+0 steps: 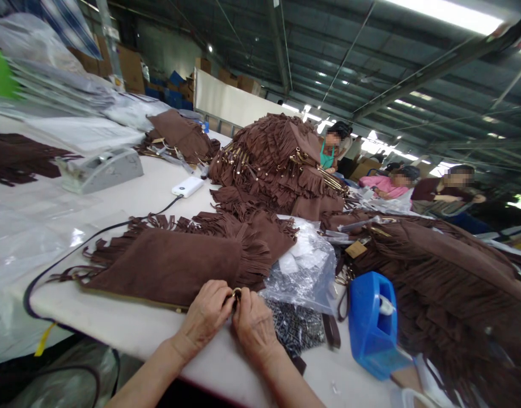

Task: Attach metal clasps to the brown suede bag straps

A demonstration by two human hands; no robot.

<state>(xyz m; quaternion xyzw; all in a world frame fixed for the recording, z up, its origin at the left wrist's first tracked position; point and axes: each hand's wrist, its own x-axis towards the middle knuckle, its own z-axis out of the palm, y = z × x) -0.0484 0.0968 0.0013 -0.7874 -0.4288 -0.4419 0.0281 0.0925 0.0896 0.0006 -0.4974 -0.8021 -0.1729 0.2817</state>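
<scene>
A brown fringed suede bag (166, 263) lies flat on the white table, its zipper edge toward me. At the bag's near right corner, my left hand (207, 309) and my right hand (254, 323) meet, fingers pinched together. Between their fingertips shows a small gold metal ring (236, 292). Both hands appear to grip the ring or a dark strap piece by it; the fingers cover most of that piece. Right of my right hand lie a clear plastic bag with white packets (305, 266) and a black-and-white patterned bundle (300, 328).
A tall pile of brown fringed bags (269, 153) stands behind, another heap (447, 272) at right. A blue tape dispenser (373, 323), a grey tape dispenser (102, 170) and a white power bank (187, 186) with a black cable rest on the table. Several people sit beyond.
</scene>
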